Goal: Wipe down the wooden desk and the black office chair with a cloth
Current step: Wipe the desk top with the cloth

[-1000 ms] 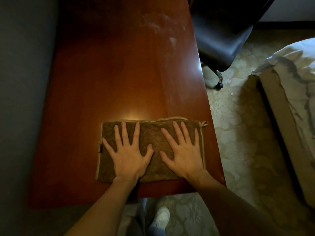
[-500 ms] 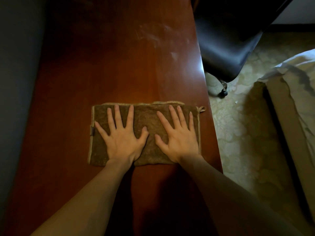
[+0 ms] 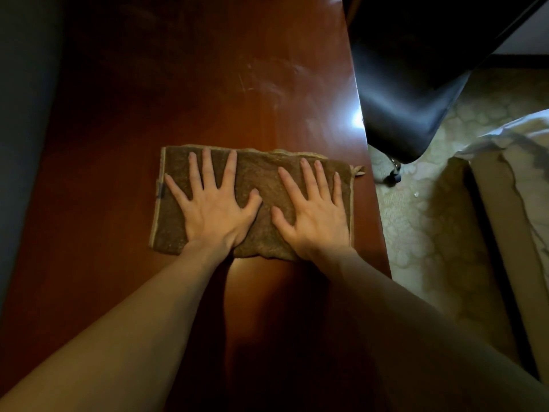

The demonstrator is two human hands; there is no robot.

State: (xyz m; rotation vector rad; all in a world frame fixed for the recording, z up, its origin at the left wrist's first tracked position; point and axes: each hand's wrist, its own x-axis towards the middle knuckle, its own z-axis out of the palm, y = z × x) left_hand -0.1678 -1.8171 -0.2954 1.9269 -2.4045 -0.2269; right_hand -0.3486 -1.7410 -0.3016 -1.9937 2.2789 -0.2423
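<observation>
Both hands lie flat, palms down, on a folded brown cloth (image 3: 261, 185) spread on the polished wooden surface (image 3: 148, 93). The left hand (image 3: 212, 208) sits on the cloth's left half with fingers splayed wide and straight, thumb angled toward the centre; the right hand (image 3: 316, 215) rests on the right half, fingers straight and a little closer together, pointing away from the person and slightly left. Neither hand curls round the fabric; the fingers only press on it. The two thumbs nearly meet over the middle of the cloth. Both bare forearms reach in from the lower edge of the view, converging toward the cloth.

The cloth is a rectangle whose long axis runs crosswise, from the surface's middle to its right edge, where a small corner tab pokes out. Its pale hem borders the left and far sides. Faint pale smears show on the wood beyond the cloth. A black office chair (image 3: 416, 93) stands just beside the surface's right edge, its caster on patterned carpet (image 3: 421, 233). A bed (image 3: 523, 179) with rumpled pale bedding lies at the far right.
</observation>
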